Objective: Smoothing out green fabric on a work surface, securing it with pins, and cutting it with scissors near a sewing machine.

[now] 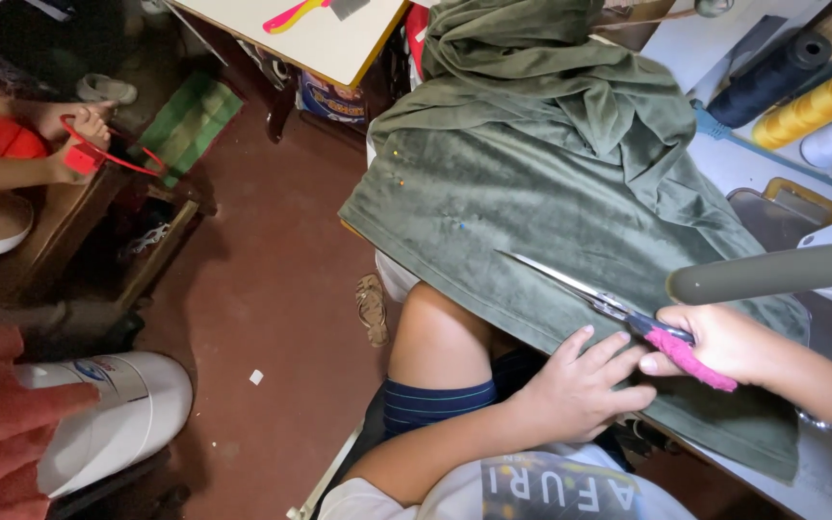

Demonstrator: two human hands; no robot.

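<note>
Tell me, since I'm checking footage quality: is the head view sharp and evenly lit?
Head view: the green cloth and scissors are sharp and evenly lit; the floor at left is dimmer; straight edges bow near the corners, a wide-lens warp; no strong glare.

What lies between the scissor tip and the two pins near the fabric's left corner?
In the head view, only bare green fabric lies between the scissors tip and the pins, apart from one small blue pin about midway.
</note>
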